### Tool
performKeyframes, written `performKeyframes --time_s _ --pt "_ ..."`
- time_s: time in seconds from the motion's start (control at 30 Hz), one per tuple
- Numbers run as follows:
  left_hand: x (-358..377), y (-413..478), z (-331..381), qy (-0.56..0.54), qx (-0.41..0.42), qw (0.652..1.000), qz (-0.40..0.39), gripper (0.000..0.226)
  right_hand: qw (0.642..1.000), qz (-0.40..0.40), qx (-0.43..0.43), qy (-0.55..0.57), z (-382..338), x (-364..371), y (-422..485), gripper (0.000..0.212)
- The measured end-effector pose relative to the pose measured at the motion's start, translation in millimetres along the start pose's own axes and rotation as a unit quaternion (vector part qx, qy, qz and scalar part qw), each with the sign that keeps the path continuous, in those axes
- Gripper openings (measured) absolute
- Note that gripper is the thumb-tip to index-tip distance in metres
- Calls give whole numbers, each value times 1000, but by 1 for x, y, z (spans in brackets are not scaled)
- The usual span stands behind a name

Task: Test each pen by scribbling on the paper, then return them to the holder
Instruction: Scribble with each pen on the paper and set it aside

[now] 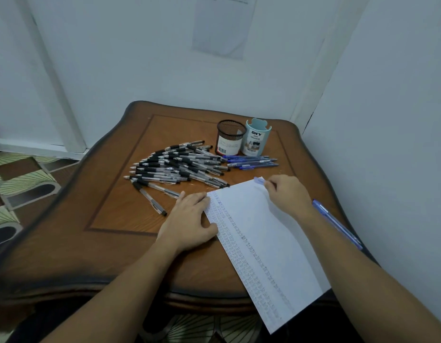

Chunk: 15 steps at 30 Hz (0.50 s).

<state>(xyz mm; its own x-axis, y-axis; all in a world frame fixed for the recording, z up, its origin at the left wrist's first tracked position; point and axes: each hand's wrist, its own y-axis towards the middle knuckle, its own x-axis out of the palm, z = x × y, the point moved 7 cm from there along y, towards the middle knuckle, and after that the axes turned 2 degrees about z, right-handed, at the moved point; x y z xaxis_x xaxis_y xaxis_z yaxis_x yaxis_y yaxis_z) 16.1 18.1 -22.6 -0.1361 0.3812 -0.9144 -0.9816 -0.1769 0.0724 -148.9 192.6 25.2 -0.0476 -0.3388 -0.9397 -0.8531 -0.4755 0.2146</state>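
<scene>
Pen pile [180, 167] nr mesh holder [230, 138]; scribbled paper [264, 231]

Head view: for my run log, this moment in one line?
left hand presses paper edge | right hand at paper corner, grip unclear | black pens heaped on table

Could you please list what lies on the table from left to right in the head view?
Black pens → mesh holder → blue holder → single blue pen.
</scene>
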Motion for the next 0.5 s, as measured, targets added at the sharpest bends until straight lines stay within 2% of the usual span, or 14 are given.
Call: performKeyframes --time_s 0.13,0.27,0.33,0.4,0.5 --pt "0 -1 0 0 -1 1000 1 88 994 -23 -14 -106 0 -5 -23 35" --pt "0 -1 0 5 -1 1000 -2 88 991 -80 21 -101 5 -7 -28 53" --pt "0 -1 0 6 0 1000 -3 88 984 -101 26 -143 8 -8 -30 52" --pt "-1 -1 1 3 1 1000 4 88 979 -88 23 -181 11 -7 -32 51" --pt "-1 -1 0 -3 2 1000 9 87 976 -80 59 -192 22 -13 -30 33"
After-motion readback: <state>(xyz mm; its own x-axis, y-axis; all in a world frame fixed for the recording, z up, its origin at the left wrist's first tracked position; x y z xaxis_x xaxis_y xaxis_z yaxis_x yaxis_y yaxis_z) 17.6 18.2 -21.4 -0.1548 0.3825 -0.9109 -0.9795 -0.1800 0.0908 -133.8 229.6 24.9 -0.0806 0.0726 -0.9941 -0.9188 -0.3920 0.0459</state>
